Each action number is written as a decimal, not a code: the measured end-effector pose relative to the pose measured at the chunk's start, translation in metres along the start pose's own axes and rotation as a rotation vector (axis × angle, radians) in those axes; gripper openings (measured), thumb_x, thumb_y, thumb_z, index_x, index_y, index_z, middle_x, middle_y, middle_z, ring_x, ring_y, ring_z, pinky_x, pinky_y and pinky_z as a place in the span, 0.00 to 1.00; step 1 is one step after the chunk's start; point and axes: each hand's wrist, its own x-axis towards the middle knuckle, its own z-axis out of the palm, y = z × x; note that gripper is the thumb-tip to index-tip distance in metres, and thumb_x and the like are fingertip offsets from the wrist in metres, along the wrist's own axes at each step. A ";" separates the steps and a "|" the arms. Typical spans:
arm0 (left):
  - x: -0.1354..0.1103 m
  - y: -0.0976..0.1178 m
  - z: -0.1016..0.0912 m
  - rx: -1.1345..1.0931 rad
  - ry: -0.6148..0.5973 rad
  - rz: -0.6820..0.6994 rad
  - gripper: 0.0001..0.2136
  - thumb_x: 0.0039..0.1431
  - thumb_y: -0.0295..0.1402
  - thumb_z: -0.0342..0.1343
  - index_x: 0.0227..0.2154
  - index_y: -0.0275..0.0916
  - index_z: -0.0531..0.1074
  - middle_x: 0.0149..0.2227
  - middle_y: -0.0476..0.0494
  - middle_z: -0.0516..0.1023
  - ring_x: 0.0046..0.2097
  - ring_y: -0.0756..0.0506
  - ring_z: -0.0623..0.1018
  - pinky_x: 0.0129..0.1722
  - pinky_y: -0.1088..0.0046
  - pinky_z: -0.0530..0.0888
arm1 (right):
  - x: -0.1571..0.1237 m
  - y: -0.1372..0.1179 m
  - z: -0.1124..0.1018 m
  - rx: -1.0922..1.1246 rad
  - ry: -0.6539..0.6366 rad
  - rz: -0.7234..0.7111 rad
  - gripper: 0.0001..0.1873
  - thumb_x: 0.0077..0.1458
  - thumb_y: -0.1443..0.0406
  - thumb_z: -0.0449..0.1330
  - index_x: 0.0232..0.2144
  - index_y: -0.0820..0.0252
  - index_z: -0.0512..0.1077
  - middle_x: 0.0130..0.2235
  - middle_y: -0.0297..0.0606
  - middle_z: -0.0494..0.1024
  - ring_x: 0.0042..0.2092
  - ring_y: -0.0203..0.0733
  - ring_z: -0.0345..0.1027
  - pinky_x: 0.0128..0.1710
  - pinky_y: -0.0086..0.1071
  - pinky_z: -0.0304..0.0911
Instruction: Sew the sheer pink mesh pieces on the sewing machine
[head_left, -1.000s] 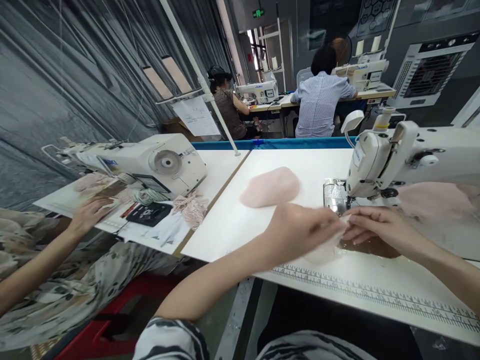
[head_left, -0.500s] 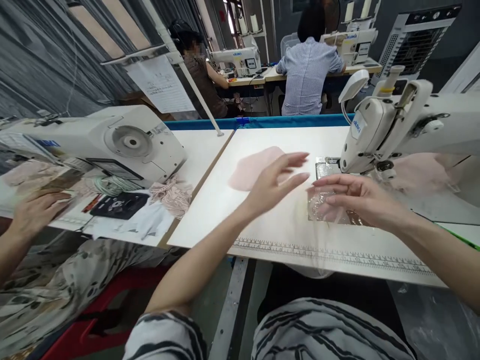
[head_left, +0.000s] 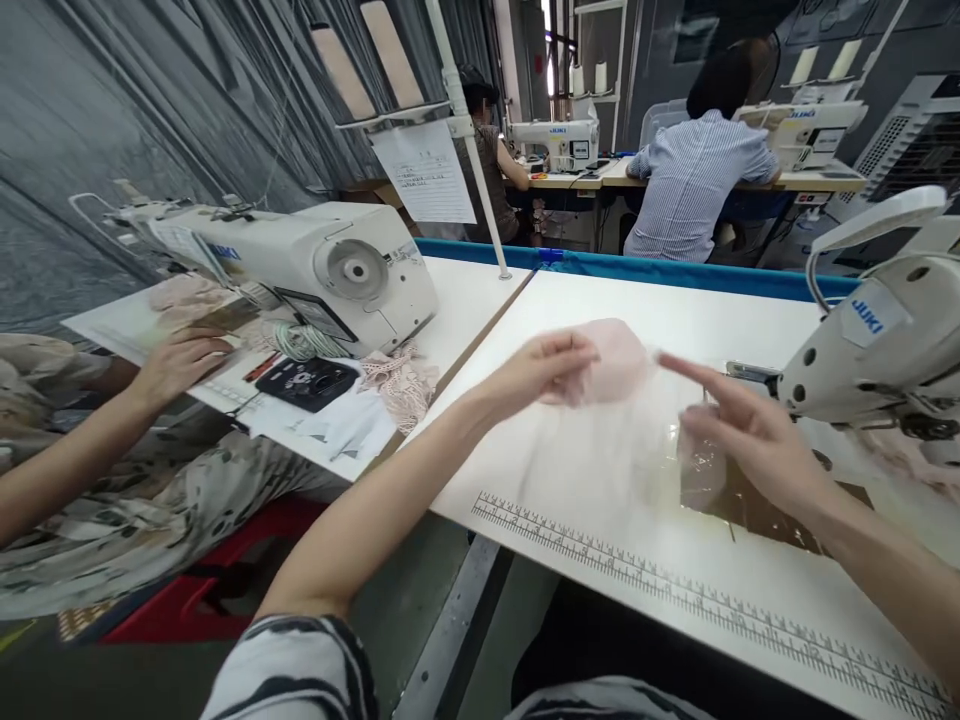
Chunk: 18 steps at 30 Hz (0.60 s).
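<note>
A thin, see-through piece of fabric [head_left: 622, 455] hangs blurred between my two hands above the white sewing table [head_left: 675, 310]. My left hand [head_left: 544, 375] is closed, pinching its left edge just in front of a pale pink fabric piece [head_left: 619, 355] that lies on the table. My right hand [head_left: 739, 430] holds the fabric's right side with curled fingers while its index finger points left. Just to its right is the head of my white sewing machine [head_left: 877, 340].
A printed ruler [head_left: 675, 590] runs along the table's near edge. At the left, a neighbour's hand [head_left: 180, 360] rests by another sewing machine [head_left: 322, 270], with a black control panel [head_left: 307, 380] and lace scraps [head_left: 401, 375]. A white pole [head_left: 480, 170] stands behind. Two people sew at the back.
My hands left the needle area, rose and moved apart, spreading the sheer fabric. My left hand went from open to pinched near the pink piece. The view turned left.
</note>
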 end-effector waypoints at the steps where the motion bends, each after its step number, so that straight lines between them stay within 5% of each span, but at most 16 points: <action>1: 0.014 0.007 -0.007 0.083 0.089 0.060 0.11 0.61 0.39 0.62 0.34 0.36 0.72 0.23 0.53 0.74 0.21 0.55 0.74 0.21 0.82 0.69 | 0.018 0.000 0.004 0.025 0.085 -0.031 0.32 0.59 0.60 0.59 0.65 0.47 0.62 0.35 0.36 0.82 0.29 0.40 0.72 0.33 0.36 0.69; 4: 0.063 0.023 -0.028 0.314 0.217 0.132 0.07 0.66 0.32 0.56 0.34 0.34 0.73 0.24 0.52 0.74 0.17 0.58 0.68 0.16 0.82 0.60 | 0.074 0.008 0.011 0.140 0.293 -0.073 0.35 0.50 0.66 0.57 0.62 0.48 0.66 0.63 0.41 0.69 0.25 0.33 0.66 0.30 0.36 0.68; 6: 0.091 0.023 -0.039 0.400 0.262 0.103 0.06 0.65 0.28 0.55 0.32 0.33 0.73 0.21 0.53 0.72 0.15 0.58 0.65 0.15 0.81 0.55 | 0.104 0.019 0.012 0.129 0.313 -0.039 0.39 0.44 0.67 0.55 0.62 0.49 0.66 0.65 0.41 0.66 0.24 0.32 0.64 0.27 0.35 0.67; 13: 0.129 -0.025 -0.060 0.414 0.305 0.005 0.04 0.61 0.25 0.59 0.30 0.32 0.74 0.14 0.56 0.66 0.12 0.58 0.58 0.15 0.79 0.51 | 0.132 0.052 0.010 0.077 0.268 0.057 0.44 0.37 0.68 0.54 0.62 0.57 0.67 0.58 0.46 0.74 0.21 0.32 0.60 0.21 0.34 0.64; 18: 0.117 -0.023 -0.065 0.309 0.306 -0.060 0.07 0.61 0.33 0.61 0.34 0.33 0.75 0.18 0.55 0.68 0.16 0.58 0.61 0.17 0.82 0.56 | 0.132 0.038 0.004 0.050 0.240 0.053 0.46 0.38 0.69 0.53 0.64 0.63 0.63 0.31 0.36 0.79 0.20 0.36 0.58 0.21 0.34 0.60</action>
